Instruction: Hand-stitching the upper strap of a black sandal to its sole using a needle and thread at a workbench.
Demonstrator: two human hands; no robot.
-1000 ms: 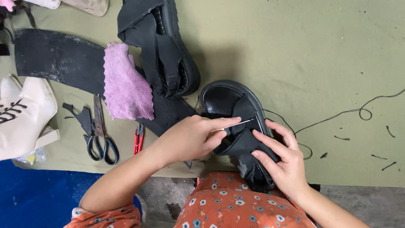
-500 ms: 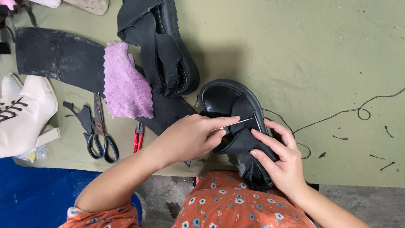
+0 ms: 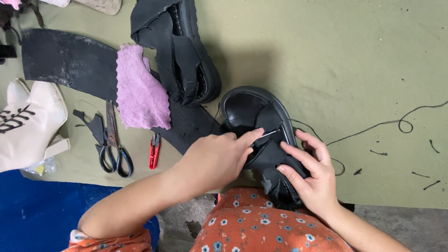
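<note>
An olive tabletop (image 3: 326,56) is carrying the work. Lying on it are a black rubber sheet (image 3: 65,65), purple cloth (image 3: 140,88), scissors (image 3: 112,140), red snips (image 3: 154,151), cream boot (image 3: 28,121) and two black sandals (image 3: 186,51) (image 3: 247,112).

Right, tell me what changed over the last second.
Almost nothing. The left hand keeps pinching the needle at the black sandal strap, and the right hand still presses the strap down. The scissors and purple cloth stayed put.
</note>
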